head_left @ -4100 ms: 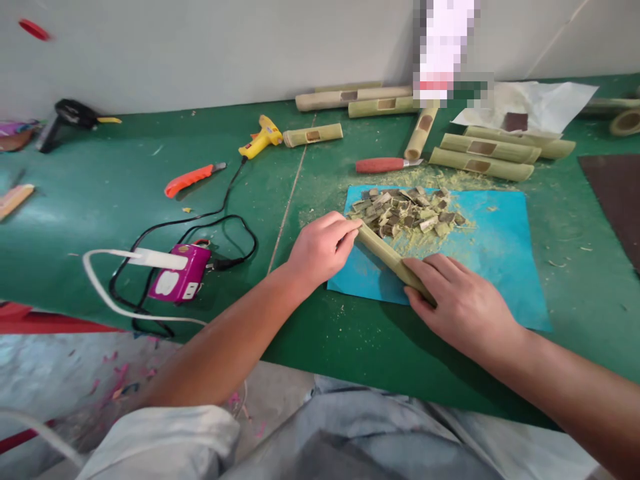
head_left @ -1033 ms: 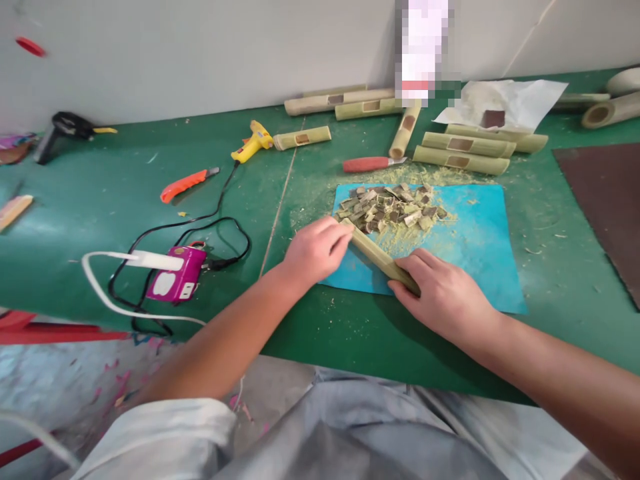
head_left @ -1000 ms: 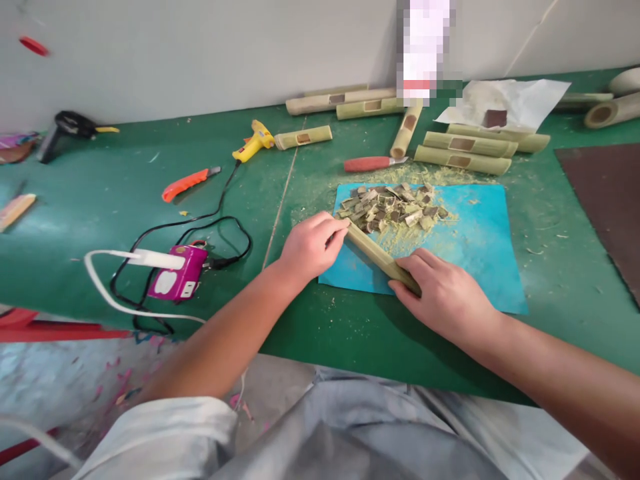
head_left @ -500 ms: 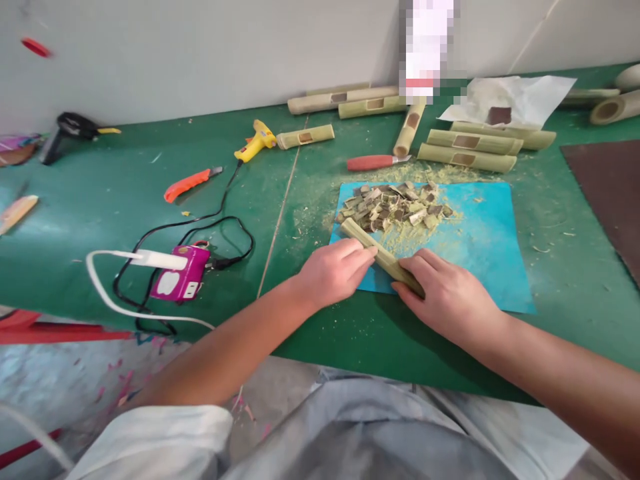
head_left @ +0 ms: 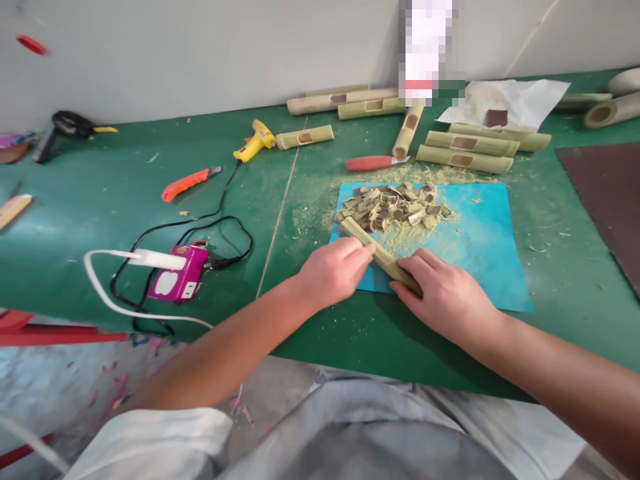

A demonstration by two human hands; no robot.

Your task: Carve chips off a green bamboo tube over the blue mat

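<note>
A bamboo tube (head_left: 386, 260) lies slanted over the lower left part of a blue sheet (head_left: 475, 250). My right hand (head_left: 445, 290) is closed around its near end, thumb below and fingers on top. Curled against the tube's middle are the fingers of my left hand (head_left: 337, 270), pinching at its upper side. Whether something small is under those fingertips is hidden. Just beyond the tube's far end is a heap of bamboo chips (head_left: 395, 207), with pale sawdust around it.
Behind the sheet lie a red-handled knife (head_left: 370, 163) and several notched bamboo tubes (head_left: 465, 160). Leftward are a yellow glue gun (head_left: 256, 141), an orange utility knife (head_left: 187, 185) and a purple power strip (head_left: 180, 273) with cables. A dark brown sheet (head_left: 600, 193) lies right.
Both hands keep their hold on the bamboo tube, almost unmoved. The whole view has shifted very slightly; nothing else on the table visibly differs.
</note>
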